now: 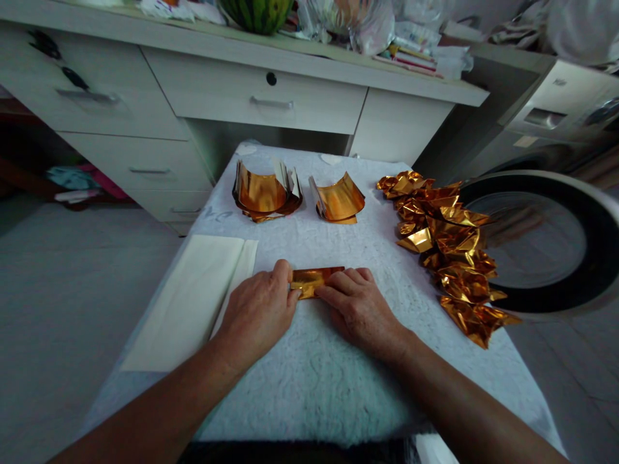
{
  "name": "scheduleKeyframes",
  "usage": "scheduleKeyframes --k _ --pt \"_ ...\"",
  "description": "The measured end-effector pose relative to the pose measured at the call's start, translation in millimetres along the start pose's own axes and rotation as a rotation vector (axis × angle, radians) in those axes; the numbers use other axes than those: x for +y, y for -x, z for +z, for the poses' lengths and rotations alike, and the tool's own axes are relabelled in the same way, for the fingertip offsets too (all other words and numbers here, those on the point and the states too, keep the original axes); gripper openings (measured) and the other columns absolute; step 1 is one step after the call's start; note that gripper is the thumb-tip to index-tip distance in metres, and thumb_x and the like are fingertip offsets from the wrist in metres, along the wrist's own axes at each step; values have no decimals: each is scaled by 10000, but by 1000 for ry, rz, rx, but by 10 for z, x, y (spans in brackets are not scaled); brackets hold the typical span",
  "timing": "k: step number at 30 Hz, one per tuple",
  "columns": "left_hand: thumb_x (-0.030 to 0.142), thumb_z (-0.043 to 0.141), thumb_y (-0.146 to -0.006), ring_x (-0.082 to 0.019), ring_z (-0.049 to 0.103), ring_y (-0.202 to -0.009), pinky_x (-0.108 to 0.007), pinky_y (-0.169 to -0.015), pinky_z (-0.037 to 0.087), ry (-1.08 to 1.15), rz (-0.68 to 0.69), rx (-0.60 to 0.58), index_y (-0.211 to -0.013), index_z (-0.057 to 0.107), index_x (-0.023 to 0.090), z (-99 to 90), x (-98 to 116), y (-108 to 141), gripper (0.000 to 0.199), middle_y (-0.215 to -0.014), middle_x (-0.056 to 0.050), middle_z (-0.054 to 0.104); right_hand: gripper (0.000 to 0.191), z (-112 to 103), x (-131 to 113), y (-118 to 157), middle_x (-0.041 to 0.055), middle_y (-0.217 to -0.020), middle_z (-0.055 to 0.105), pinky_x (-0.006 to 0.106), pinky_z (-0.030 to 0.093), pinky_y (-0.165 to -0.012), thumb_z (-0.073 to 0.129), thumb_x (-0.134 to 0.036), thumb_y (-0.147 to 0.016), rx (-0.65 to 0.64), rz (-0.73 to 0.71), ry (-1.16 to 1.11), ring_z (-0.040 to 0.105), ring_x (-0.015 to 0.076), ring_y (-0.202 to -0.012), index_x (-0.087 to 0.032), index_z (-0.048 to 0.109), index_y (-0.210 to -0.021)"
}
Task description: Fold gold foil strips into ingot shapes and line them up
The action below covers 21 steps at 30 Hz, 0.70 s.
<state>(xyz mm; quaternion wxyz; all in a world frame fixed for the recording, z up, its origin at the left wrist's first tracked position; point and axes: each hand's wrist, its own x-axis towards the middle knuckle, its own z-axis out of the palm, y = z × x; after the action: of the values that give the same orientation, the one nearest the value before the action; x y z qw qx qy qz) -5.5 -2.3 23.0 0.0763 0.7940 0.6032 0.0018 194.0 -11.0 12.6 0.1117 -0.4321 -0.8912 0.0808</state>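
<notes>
A narrow folded strip of gold foil paper [309, 280] lies across the middle of the cloth-covered table. My left hand [264, 303] pinches its left end between thumb and fingers. On the strip's right end, the bent fingers of my right hand [360, 306] press down. Beyond my hands stand a larger stack of curved gold sheets [264, 192] and a smaller curved stack [341, 198]. Along the table's right side runs a heap of crumpled, folded gold foil pieces [452, 248].
Flat cream paper [191, 296] lies at the table's left. Behind stands a white drawer desk [271, 96] bearing a watermelon [256, 11] and plastic bags. A washing machine's open round door [536, 241] reaches close to the table's right edge.
</notes>
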Motion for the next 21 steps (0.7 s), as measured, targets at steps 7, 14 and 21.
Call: scheduleKeyframes --k 7,14,21 --pt "221 483 -936 -226 654 -767 -315 -649 431 87 38 6 -990 469 200 10 -41 -2 60 -812 -33 656 436 -1 -10 53 81 -1037 566 424 293 -833 474 -543 -957 -2 -57 27 478 247 -935 -272 614 -1269" --pt "96 470 -916 -257 628 -882 -389 -773 497 -36 209 53 -996 624 173 -26 9 85 190 -895 -67 667 516 14 -2 50 86 -1037 550 425 292 -840 441 -613 -947 -16 -46 31 464 245 -934 -276 604 -1302" --pt "5 438 -854 -294 617 -988 -450 -864 523 -197 489 332 -1155 648 60 167 -40 358 371 -1111 -156 688 530 27 9 53 93 -1062 551 435 292 -853 422 -616 -953 -4 -61 33 464 246 -951 -274 593 -1319"
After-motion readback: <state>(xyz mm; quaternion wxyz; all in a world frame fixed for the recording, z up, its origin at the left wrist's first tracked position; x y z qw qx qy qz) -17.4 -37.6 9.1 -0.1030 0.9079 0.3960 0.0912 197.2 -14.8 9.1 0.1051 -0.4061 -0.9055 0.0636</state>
